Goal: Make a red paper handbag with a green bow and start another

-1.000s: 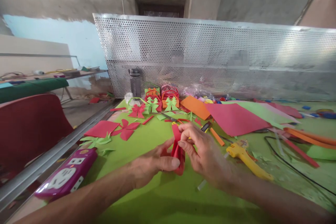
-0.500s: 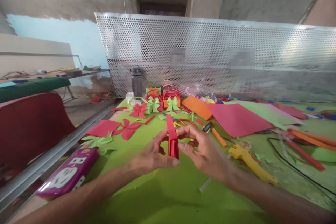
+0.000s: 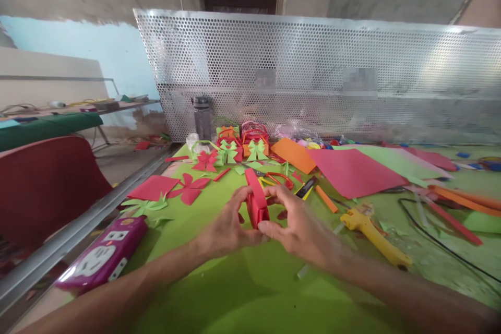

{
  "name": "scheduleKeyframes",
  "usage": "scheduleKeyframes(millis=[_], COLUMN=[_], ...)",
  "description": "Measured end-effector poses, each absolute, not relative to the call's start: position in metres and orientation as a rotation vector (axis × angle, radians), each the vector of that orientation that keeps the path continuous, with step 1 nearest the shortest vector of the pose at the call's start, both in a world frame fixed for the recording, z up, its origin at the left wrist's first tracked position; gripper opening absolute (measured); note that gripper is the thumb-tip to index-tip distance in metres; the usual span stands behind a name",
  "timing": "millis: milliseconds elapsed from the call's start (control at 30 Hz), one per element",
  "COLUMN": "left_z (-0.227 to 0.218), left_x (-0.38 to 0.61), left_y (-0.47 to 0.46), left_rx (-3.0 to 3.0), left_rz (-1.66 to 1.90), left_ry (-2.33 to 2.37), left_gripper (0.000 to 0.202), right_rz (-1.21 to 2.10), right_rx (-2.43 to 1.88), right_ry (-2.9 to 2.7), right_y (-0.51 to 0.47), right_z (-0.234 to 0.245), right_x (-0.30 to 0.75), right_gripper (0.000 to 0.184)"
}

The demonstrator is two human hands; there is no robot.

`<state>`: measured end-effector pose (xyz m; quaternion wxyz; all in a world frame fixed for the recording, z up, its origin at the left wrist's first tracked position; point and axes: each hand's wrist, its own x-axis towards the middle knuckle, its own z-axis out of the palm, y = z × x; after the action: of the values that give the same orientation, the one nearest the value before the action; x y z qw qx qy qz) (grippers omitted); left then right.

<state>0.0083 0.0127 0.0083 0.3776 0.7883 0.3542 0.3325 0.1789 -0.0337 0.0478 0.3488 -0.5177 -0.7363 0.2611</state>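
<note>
A folded red paper piece (image 3: pixel 256 203) stands upright between my two hands above the green table (image 3: pixel 235 292). My left hand (image 3: pixel 227 227) pinches its left side with thumb and fingers closed on it. My right hand (image 3: pixel 299 224) grips the right side, fingers curled over the top and thumb below. A red strip of the piece sticks up toward the back. Red-handled scissors (image 3: pixel 279 180) lie just beyond my hands.
A yellow glue gun (image 3: pixel 371 235) with its black cord lies to the right. A purple power strip (image 3: pixel 102 255) sits at the left edge. Paper flowers, small paper baskets (image 3: pixel 242 146), coloured sheets (image 3: pixel 352 172), a bottle (image 3: pixel 202 117) and a perforated metal screen (image 3: pixel 313 73) stand behind. A red chair (image 3: pixel 43 188) is at left.
Both hands have closed in around the red paper piece and turned it. My fingers now press its sides closer together. The view has tilted down slightly.
</note>
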Motion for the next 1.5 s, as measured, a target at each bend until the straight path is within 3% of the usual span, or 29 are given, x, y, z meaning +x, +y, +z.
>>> scheduleKeyframes(millis=[200, 833, 1267, 1500], left_z=[0.009, 0.003, 0.004, 0.006], left_x=[0.009, 0.012, 0.013, 0.009], left_y=[0.010, 0.014, 0.014, 0.016], left_rx=[2.048, 1.931, 1.886, 1.850], left_rz=[0.836, 0.813, 0.849, 0.853], left_ry=[0.934, 0.911, 0.912, 0.924], left_gripper=[0.059, 0.067, 0.061, 0.054], right_rz=[0.539, 0.549, 0.492, 0.561], right_rx=[-1.350, -1.266, -1.198, -1.195], right_ry=[-1.958, -1.908, -2.007, -1.970], right_y=[-0.036, -0.026, -0.029, -0.030], right_z=[0.044, 0.029, 0.031, 0.031], right_x=[0.175, 0.176, 0.177, 0.179], right_gripper=[0.037, 0.030, 0.028, 0.037])
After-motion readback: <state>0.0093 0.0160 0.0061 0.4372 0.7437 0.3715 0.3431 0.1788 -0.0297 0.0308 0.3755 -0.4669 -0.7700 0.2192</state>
